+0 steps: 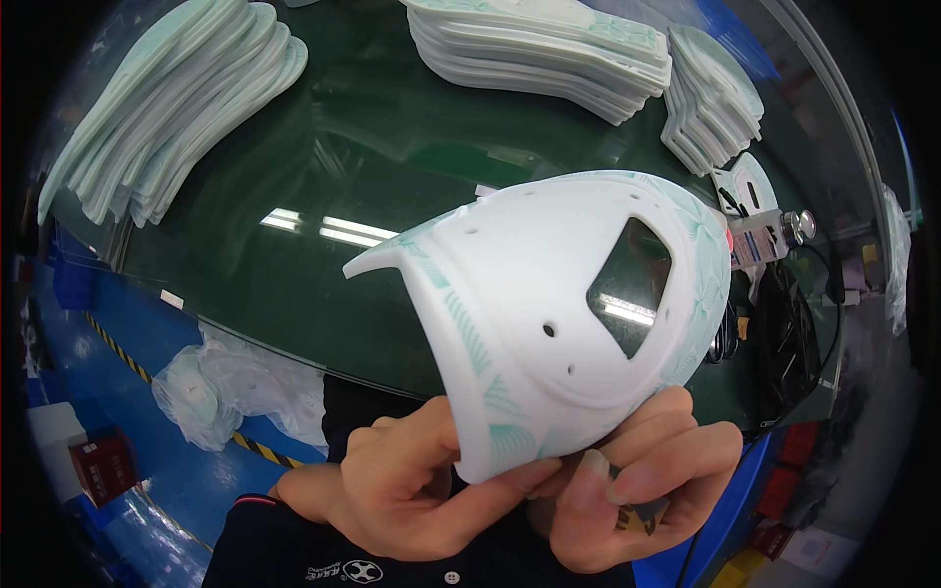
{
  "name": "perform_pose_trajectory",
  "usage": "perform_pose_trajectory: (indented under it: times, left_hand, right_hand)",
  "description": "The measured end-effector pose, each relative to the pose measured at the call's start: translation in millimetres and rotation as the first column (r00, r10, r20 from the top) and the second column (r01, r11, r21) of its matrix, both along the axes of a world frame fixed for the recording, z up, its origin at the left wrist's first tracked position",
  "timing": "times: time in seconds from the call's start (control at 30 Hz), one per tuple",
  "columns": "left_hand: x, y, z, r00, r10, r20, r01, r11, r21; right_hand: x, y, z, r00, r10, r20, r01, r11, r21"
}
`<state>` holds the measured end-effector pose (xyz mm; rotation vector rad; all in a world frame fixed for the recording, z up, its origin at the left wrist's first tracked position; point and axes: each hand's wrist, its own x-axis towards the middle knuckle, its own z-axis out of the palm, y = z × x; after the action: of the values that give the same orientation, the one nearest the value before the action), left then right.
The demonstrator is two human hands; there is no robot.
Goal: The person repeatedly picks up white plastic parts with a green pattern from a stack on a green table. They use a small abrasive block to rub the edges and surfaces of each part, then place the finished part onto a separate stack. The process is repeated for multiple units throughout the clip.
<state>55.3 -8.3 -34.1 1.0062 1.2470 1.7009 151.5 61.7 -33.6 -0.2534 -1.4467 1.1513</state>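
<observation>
A curved white plastic shell (510,284) with pale green line patterns is held up over the table's near edge. It has a large angular cut-out and several small round holes. My left hand (412,480) is closed on its lower left corner, the thumb along the lower edge. Just below that edge, my right hand (652,475) is closed, pinching a small folded grey and tan piece of sandpaper (642,514) between thumb and fingers. Its fingers are against the shell's lower rim; part of the piece is hidden by them.
Stacks of similar shells stand on the dark green glass-topped table (255,294): one far left (176,108), one at the back (539,49), one far right (714,98). A clear bottle with a metal cap (769,238) and a black pouch (784,343) lie at right. Plastic bags (235,387) hang below left.
</observation>
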Motion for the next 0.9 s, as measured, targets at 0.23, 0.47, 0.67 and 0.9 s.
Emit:
perform_pose_trajectory:
  times: [0.23, 0.47, 0.67, 0.9]
  left_hand:
    - [0, -3, -1, 1.0, 0.005, -0.004, -0.005, 0.999, -0.038]
    - [0, -1, -1, 0.999, 0.013, -0.032, -0.015, 0.998, -0.06]
    - [3, -2, -2, 0.999, 0.004, 0.042, 0.0, 0.996, -0.089]
    - [5, -5, -7, 0.998, 0.053, 0.016, -0.052, 0.998, -0.047]
  right_hand:
    - [5, 5, 3, 0.998, 0.057, 0.021, -0.057, 0.998, -0.009]
    - [-1, 0, 4, 0.998, 0.001, 0.062, 0.001, 1.0, -0.031]
    - [6, 5, -1, 0.998, 0.066, -0.008, -0.066, 0.998, -0.014]
    - [10, 0, 9, 0.954, 0.011, 0.301, -0.019, 1.0, 0.023]
